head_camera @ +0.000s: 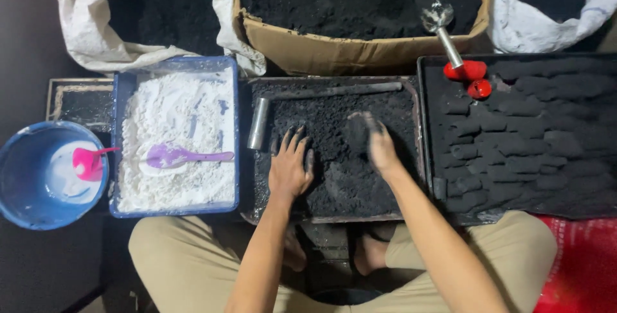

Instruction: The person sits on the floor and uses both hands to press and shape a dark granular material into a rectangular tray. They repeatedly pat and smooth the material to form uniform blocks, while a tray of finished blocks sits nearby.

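From the head camera we see, mid-frame, our left hand (289, 165) pressed flat with fingers spread on the black powder (340, 159) in the middle tray (254, 187). Our right hand (379, 146) curls closed around a dark lump (357, 132) just above it.

Dark floor (38, 268) in dim light, red mat (578, 268) at one corner.

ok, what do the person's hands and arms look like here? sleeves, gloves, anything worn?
Both arms are bare to the edge of the picture: no sleeves showing, no gloves, no watch or rings visible. The left hand and right hand are smeared with black powder, heaviest on the fingers. The right hand is slightly blurred. Beige trousers show on the lap.
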